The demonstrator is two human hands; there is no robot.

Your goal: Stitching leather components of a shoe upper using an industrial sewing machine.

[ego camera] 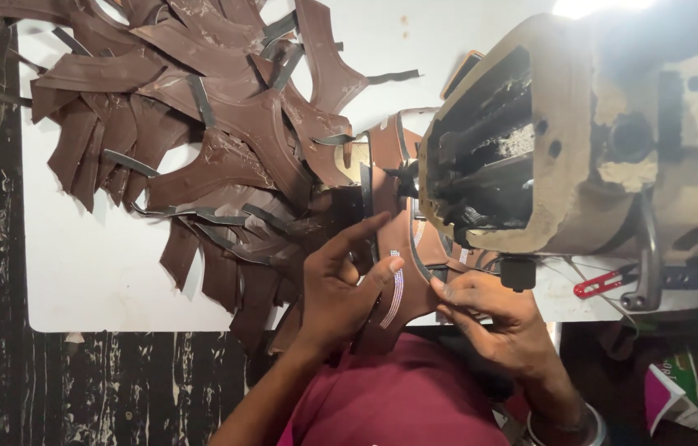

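Head view looks straight down on a white desk (101,272) where a brown leather piece (394,248) lies under the front of a worn, cream-coloured sewing machine (580,140); the piece carries a pale stitched line that curves along its near end, and a dark strap (368,198) runs over it toward the needle area, which is dark and hard to read. The left hand (337,285) rests on the piece from the left, fingers spread, the forefinger stretched toward the machine and the thumb pressed flat on the leather beside the stitched line; it pins the piece down rather than grips it. The right hand (489,318) sits at the near right edge of the piece, fingers curled in and fingertips together, pinching the rim of the leather just under the machine. To the left, a heap of cut brown leather shapes (208,124) spreads across the desk, with thin dark strips lying among them; its near edge touches the worked piece. Red-handled snips (601,283) lie on the desk right of the hands, under the machine; a maroon shirt (398,396) fills the bottom edge.
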